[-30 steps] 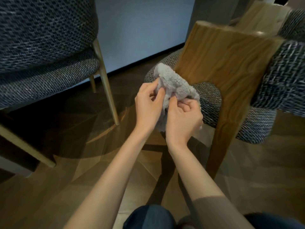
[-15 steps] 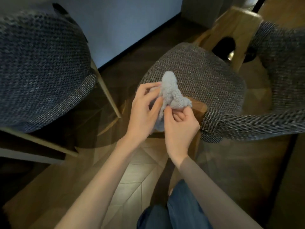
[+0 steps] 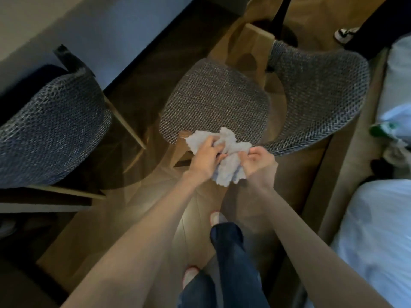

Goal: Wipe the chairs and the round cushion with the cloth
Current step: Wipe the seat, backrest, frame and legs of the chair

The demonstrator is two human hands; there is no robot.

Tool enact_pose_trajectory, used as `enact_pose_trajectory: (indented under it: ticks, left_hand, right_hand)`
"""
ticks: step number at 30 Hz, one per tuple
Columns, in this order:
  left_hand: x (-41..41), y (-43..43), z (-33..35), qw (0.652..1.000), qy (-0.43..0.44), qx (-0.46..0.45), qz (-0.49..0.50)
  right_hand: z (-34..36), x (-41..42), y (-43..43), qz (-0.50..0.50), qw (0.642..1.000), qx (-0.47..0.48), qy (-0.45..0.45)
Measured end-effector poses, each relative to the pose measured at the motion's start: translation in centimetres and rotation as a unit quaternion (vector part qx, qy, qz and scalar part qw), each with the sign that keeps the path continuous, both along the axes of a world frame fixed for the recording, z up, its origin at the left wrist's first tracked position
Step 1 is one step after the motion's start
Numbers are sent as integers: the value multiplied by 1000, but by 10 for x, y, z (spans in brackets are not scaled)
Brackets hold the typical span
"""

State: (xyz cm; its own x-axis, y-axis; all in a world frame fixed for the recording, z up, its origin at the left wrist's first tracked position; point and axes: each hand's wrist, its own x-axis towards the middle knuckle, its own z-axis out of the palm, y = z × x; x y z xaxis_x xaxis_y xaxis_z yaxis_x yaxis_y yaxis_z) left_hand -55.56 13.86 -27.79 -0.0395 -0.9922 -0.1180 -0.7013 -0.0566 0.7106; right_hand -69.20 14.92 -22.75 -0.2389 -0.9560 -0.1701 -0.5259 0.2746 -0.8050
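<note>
Cloth [image 3: 230, 172] pulled wider — left hand [image 3: 204, 157], right hand [image 3: 258, 160] gripping

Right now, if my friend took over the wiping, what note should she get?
The left hand grips the cloth; the right hand pinches its other end. The cloth is bunched between them, at the front edge of the middle chair's seat. A second chair stands to the left. No wiping shows as done. Left to do: both chairs and the round cushion, which I cannot pick out here.
</note>
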Motion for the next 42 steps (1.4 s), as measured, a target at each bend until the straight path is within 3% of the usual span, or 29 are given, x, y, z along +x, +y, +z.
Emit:
enact_pose_trajectory:
  ticks: [6, 11, 14, 21, 26, 33, 42]
  left_hand:
    - [-68, 9, 1, 998, 24, 33, -50]
    - [-112, 0, 6, 998, 50, 29, -16]
    - [-138, -11, 11, 994, 81, 54, 41]
    - [-187, -36, 55, 998, -16, 30, 59]
    - [-232, -72, 93, 996, -54, -34, 69]
    - [-259, -122, 117, 994, -92, -7, 58]
    - [-276, -182, 127, 996, -67, 34, 44]
  right_hand:
    - [20, -73, 2, -26, 995, 26, 95]
    - [26, -120, -20, -16, 996, -21, 91]
    - [33, -145, -40, 37, 996, -43, 72]
    - [64, -199, -85, 135, 987, -73, 38]
    - [93, -236, -137, 113, 989, -85, 31]
    - [105, -251, -204, 63, 998, -5, -15]
    - [102, -262, -267, 64, 991, -34, 111]
